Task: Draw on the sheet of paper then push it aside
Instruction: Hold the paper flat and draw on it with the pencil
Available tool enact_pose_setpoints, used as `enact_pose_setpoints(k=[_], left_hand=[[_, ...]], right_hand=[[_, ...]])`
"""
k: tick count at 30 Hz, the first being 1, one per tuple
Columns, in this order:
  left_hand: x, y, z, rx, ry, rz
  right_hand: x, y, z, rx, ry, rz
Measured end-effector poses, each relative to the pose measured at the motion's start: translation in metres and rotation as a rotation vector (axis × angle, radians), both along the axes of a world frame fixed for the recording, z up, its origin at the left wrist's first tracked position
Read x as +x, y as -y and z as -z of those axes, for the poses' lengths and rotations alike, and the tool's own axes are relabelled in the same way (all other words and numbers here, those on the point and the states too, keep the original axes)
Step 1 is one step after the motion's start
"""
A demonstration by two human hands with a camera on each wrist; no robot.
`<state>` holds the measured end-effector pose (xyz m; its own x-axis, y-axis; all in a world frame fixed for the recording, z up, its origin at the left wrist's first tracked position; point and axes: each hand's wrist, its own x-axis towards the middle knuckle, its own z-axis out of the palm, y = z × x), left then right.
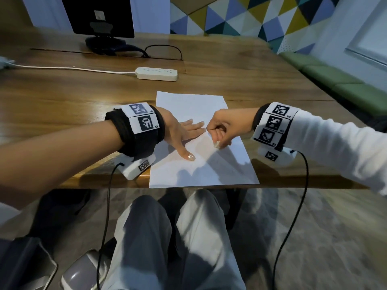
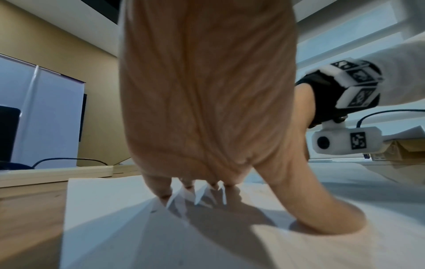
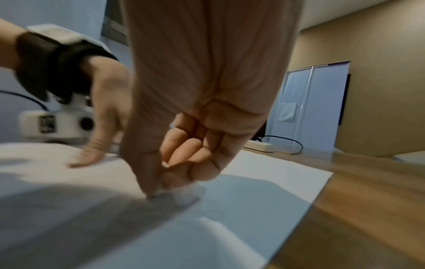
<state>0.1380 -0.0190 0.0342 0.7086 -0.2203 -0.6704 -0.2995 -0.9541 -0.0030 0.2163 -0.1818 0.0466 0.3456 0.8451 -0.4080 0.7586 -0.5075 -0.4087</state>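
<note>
A white sheet of paper [image 1: 201,170] lies on the wooden table [image 1: 62,105], its near edge at the table's front edge. My left hand [image 1: 186,135] lies flat on the sheet's left part, fingers straight and thumb [image 2: 322,214] pressed down. My right hand [image 1: 218,132] hovers low over the middle of the sheet with its fingers curled. It pinches a small white object [image 1: 216,144] whose tip touches the paper [image 3: 253,182]. In the right wrist view that small white object [image 3: 186,197] is blurred under the fingertips. I cannot make out any marks on the sheet.
A white power strip [image 1: 156,73] with its cord lies behind the paper. A black monitor [image 1: 98,15] on a stand and a looped black cable [image 1: 165,51] are at the back. A green bench [image 1: 335,80] runs along the right. Wrist-camera cables hang off the front edge.
</note>
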Motion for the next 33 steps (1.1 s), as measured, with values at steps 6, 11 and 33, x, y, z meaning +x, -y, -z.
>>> enact_pose_setpoints(k=[6, 11, 33], left_hand=[[0.0, 0.008, -0.011, 0.044, -0.024, 0.008], [0.0, 0.008, -0.01, 0.053, -0.029, 0.02], [0.006, 0.024, -0.015, 0.204, 0.024, 0.058]], right_hand=[[0.005, -0.005, -0.004, 0.022, 0.058, 0.018], [0.006, 0.003, -0.003, 0.064, -0.016, 0.038], [0.002, 0.017, -0.001, 0.003, -0.067, 0.032]])
